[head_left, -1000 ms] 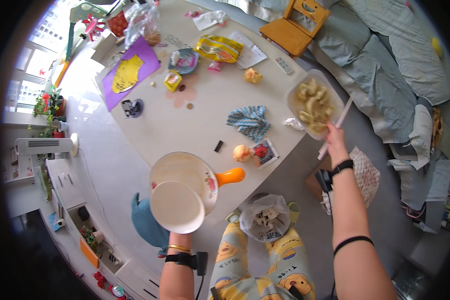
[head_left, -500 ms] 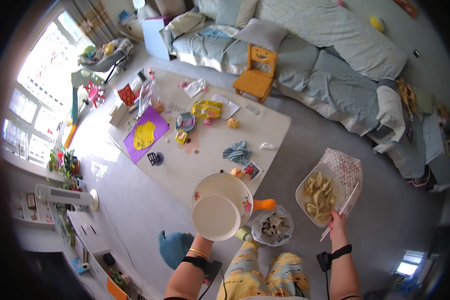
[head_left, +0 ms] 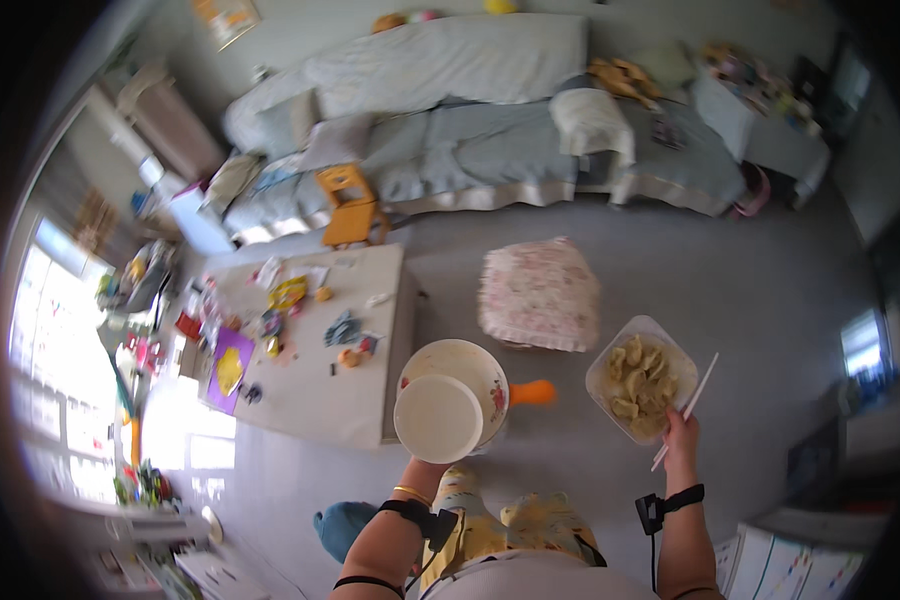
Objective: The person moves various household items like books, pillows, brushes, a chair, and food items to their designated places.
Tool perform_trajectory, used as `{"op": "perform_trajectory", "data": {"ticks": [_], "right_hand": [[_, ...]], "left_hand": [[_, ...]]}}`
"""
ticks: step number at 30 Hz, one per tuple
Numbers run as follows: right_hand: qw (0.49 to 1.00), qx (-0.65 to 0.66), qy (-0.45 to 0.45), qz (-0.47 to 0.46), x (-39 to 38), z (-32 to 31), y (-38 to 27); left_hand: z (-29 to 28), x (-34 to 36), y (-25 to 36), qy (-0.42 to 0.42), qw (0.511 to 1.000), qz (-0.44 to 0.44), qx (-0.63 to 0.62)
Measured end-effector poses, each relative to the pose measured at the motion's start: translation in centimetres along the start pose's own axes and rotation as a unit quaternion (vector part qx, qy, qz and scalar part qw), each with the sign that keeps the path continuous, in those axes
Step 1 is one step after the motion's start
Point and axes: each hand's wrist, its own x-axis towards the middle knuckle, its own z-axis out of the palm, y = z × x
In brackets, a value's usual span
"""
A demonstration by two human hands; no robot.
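The view has swung round to the right over the last 1 second: the pale rectangular table (head_left: 315, 410), spread wide beneath the hands before, now shows smaller at the left, while the grey-covered sofa (head_left: 490, 150) stretches across the top. The translucent squarish plastic container (head_left: 599, 388), earlier over the table's edge, now stands out over the grey floor, to the right of the pink-and-white quilted seat cover (head_left: 540, 295). That suggests the person is turning away from the table with the load, and both hands seem too busy to take up anything else.

The right hand (head_left: 681, 440) is closed on the near right side of the container, the forearm reaching up from the lower edge. It also pins 2 pale slender chopsticks (head_left: 704, 383) slantwise along that side. Pale folded dumplings (head_left: 642, 380) lie heaped in the container.

The left hand (head_left: 431, 470) reaches up to the near side of the round white bowl (head_left: 437, 420), which overlaps the cream flower-patterned pan (head_left: 467, 360). Its fingers are hidden below, so I cannot tell how they grip, nor whether the bowl rests in the pan. The pan's orange handle (head_left: 534, 392) points right, with neither hand on it
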Motion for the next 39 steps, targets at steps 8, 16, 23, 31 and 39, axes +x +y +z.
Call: {"op": "perform_trajectory", "data": {"ticks": [8, 16, 23, 31, 39], "right_hand": [[0.986, 0.084, 0.129, -0.069, 0.8, -21.0, -0.9], [0.948, 0.168, 0.264, -0.06, 5.6, -35.5, -1.8], [0.886, 0.214, 0.407, -0.055, 12.2, -46.1, -5.5], [0.814, 0.262, 0.512, -0.08, 22.1, -60.6, -11.3], [0.794, 0.262, 0.544, -0.061, 36.4, -78.8, -21.8]], "left_hand": [[12.3, 5.9, -16.8, -0.081, 0.979, -0.181, 0.051], [24.0, 18.2, -34.9, -0.172, 0.925, -0.326, 0.095], [37.6, 29.6, -50.3, -0.236, 0.869, -0.415, 0.13], [53.2, 38.8, -70.2, -0.297, 0.803, -0.483, 0.182], [68.6, 46.3, -89.8, -0.305, 0.788, -0.499, 0.194]]}}
